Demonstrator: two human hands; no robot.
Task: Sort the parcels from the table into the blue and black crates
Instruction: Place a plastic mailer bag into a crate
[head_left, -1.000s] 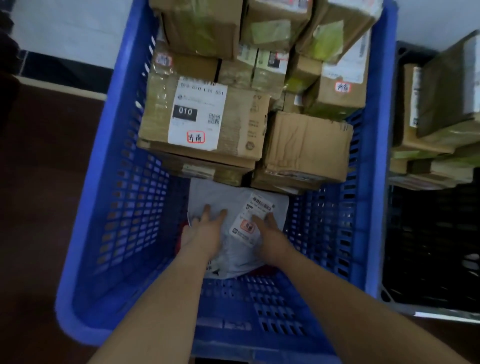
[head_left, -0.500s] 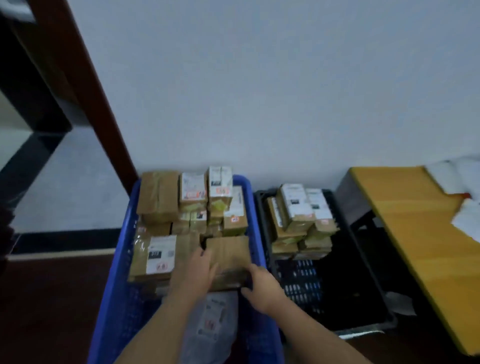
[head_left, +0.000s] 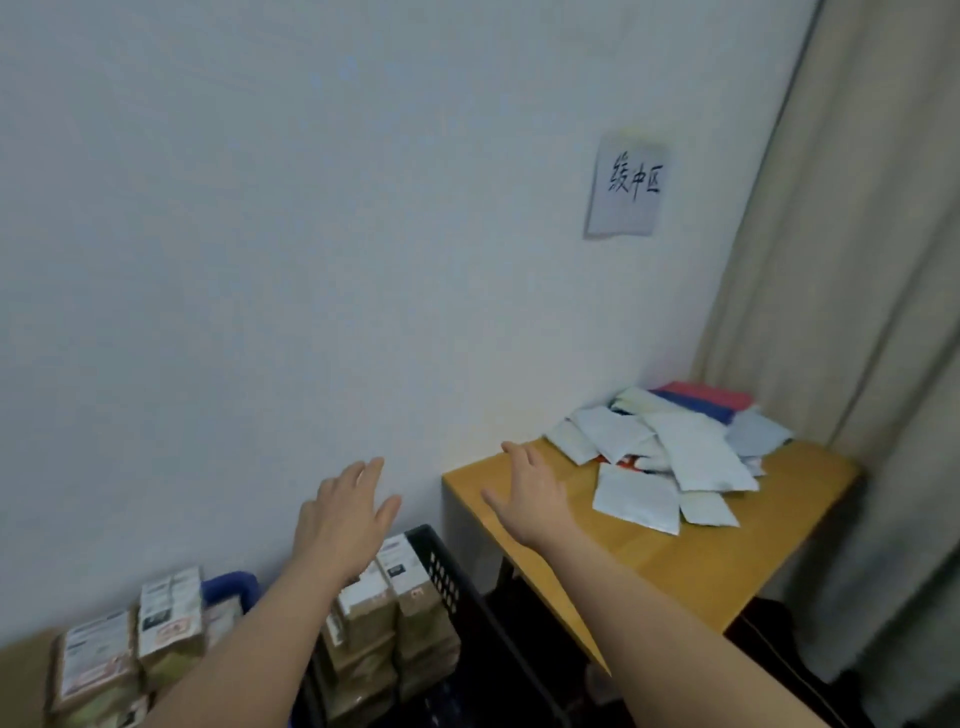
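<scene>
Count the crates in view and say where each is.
2. The black crate stands left of the wooden table, under the left hand; the blue crate shows only a rim corner further left.

Pale parcels (head_left: 670, 462) heaped on table (head_left: 701, 561)

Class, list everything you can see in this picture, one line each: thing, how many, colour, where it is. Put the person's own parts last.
Wooden table: one, yellow-brown, right of the crates, against the wall.
Soft mailers: a loose pile, count unclear, mostly white with blue and pink ones at the back, on the table's far end.
Black crate: one, black, beside the table on the floor.
Blue crate: one, blue, left of the black crate, mostly hidden.
Cardboard parcels: many, brown with white labels, stacked in both crates.
Paper sign: one, white with handwriting, on the wall.
Curtain: one, beige, far right.
Left hand: open, empty, above the crates.
Right hand: open, empty, over the table's near corner.
</scene>
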